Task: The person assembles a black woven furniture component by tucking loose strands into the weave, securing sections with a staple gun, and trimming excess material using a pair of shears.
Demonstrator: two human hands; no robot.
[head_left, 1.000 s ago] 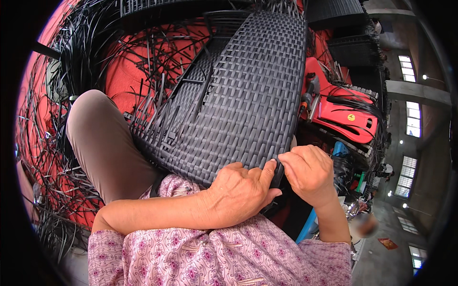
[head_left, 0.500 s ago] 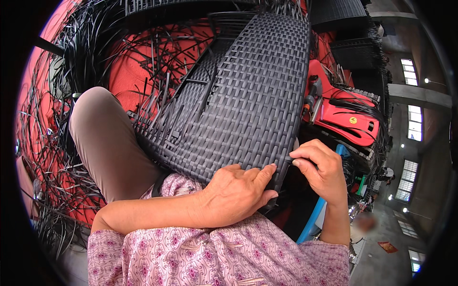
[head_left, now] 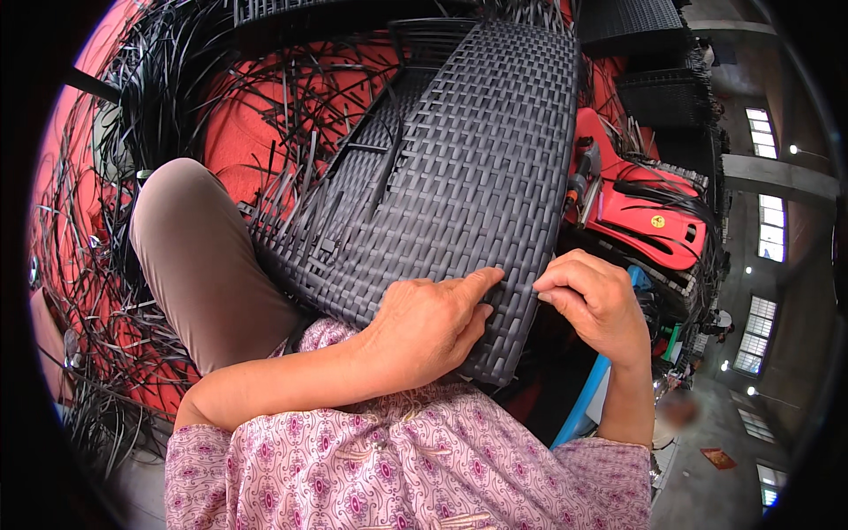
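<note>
A dark grey woven wicker panel (head_left: 468, 168) lies across my lap, its near corner close to my waist. My left hand (head_left: 433, 322) rests on the weave near that corner, index finger stretched out and touching the strips, with nothing visible held in it. At the panel's right edge my right hand (head_left: 596, 300) is closed, thumb and forefinger pinched together. What sits in that pinch, if anything, is too small to make out. Along the panel's left side, loose strip ends (head_left: 305, 199) stick out beside a second woven part (head_left: 353, 185).
Piles of loose dark strips (head_left: 150, 97) cover the red floor covering (head_left: 252, 124) at left. A red plastic chair-like piece (head_left: 654, 212) with a tool (head_left: 580, 172) on it stands to the right, near a blue bar (head_left: 583, 402). More woven panels (head_left: 632, 26) are at the far right.
My left hand has shifted up and slightly left along the weave, uncovering the panel's near corner. My right hand stays pinched at the edge, slightly higher.
</note>
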